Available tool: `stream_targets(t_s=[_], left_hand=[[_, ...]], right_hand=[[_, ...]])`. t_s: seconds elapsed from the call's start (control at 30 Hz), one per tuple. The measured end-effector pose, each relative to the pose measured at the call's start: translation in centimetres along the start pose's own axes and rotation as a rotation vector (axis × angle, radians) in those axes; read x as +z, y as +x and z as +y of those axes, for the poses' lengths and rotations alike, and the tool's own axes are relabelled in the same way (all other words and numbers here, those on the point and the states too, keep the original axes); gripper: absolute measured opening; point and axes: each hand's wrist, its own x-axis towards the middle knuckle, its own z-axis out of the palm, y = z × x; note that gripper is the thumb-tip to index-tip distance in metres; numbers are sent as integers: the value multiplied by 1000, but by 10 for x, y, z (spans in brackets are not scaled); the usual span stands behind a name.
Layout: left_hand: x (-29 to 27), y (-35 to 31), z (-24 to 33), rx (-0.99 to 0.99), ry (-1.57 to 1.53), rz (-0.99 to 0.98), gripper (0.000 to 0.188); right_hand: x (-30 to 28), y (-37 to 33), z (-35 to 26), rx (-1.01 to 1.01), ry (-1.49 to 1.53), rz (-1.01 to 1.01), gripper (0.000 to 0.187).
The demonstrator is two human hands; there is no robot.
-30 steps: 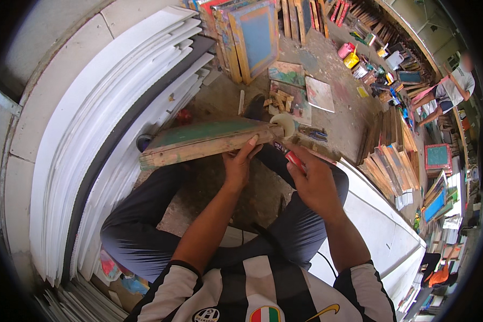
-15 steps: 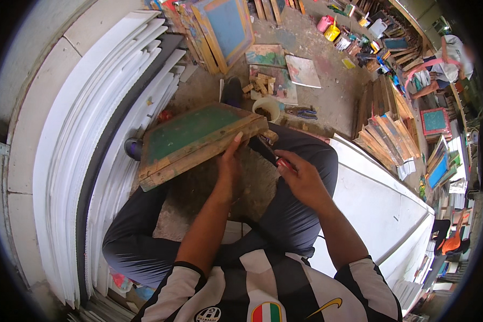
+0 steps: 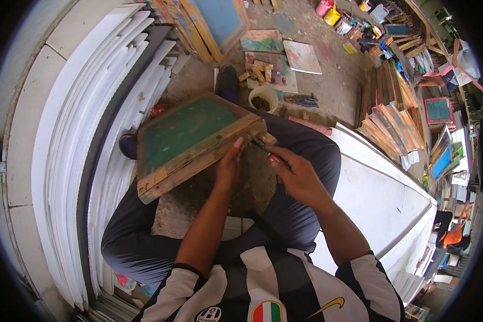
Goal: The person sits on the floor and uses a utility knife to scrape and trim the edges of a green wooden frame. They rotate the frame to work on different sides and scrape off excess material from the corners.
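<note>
A wooden screen-printing frame [image 3: 198, 157] with green mesh rests tilted over my lap, its mesh side facing up. My left hand [image 3: 229, 167] grips the frame's near edge, with the thumb on the wood and the other fingers hidden beneath. Closed around a red-handled tool [image 3: 272, 158] is my right hand [image 3: 296, 174], at the frame's right corner. The tool's thin dark shaft points at the wood there. Its tip is hard to make out, so I cannot tell exactly what kind it is.
Past the frame stand a white bucket [image 3: 263, 100] with brown contents, pliers [image 3: 301, 100] and small wood blocks [image 3: 258, 72]. White sheets [image 3: 86, 123] stand stacked at left. A white panel [image 3: 378, 188] lies at right, near stacked wooden frames [image 3: 389, 129]. Another person [image 3: 464, 61] is far right.
My right hand has moved slightly left, bringing the tool up to the frame's corner. The frame has tilted a little, its near left corner now lower.
</note>
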Motion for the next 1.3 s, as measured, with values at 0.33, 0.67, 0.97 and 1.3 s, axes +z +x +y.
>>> stream_targets(t_s=[0.33, 0.67, 0.97, 1.3], left_hand=[[0, -5, 2, -10, 8, 24, 52], [1, -5, 2, 8, 12, 14, 50], [0, -5, 1, 14, 22, 4, 45], [3, -4, 2, 12, 5, 24, 48]], right_hand=[[-1, -2, -1, 104, 74, -32, 39], [3, -2, 4, 100, 45, -41, 39], [4, -3, 1, 107, 86, -40, 39], [6, 1, 6, 182, 230, -62, 42]])
